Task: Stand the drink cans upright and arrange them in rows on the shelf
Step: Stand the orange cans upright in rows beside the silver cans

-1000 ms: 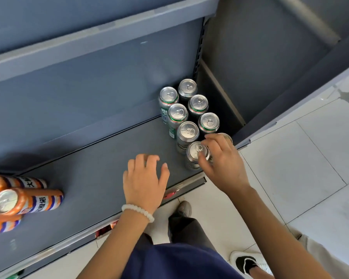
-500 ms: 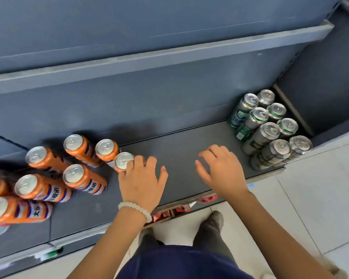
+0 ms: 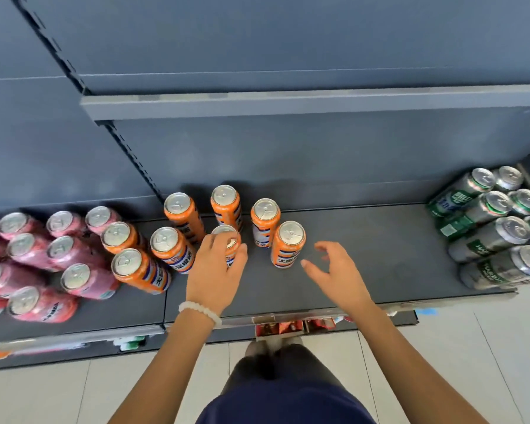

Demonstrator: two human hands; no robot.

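Observation:
Several orange cans stand loosely scattered on the dark shelf (image 3: 364, 264). My left hand (image 3: 216, 270) grips one orange can (image 3: 230, 240) from above and the front, fingers curled round its top. My right hand (image 3: 337, 273) hovers with relaxed spread fingers just right of another orange can (image 3: 288, 244) and holds nothing. Silver and green cans (image 3: 496, 228) stand in two neat rows at the shelf's right end. Pink cans (image 3: 65, 249) crowd the left section.
An upper shelf's edge (image 3: 288, 102) juts out above the cans. The lower shelf's front lip (image 3: 288, 319) carries price tags. Pale floor tiles (image 3: 471, 362) lie below, and my legs and shoes stand close to the shelf.
The view has swung left from the green cans to the orange ones. My left hand has reached forward and closed round an orange can. My right hand, off the green cans, now hovers open.

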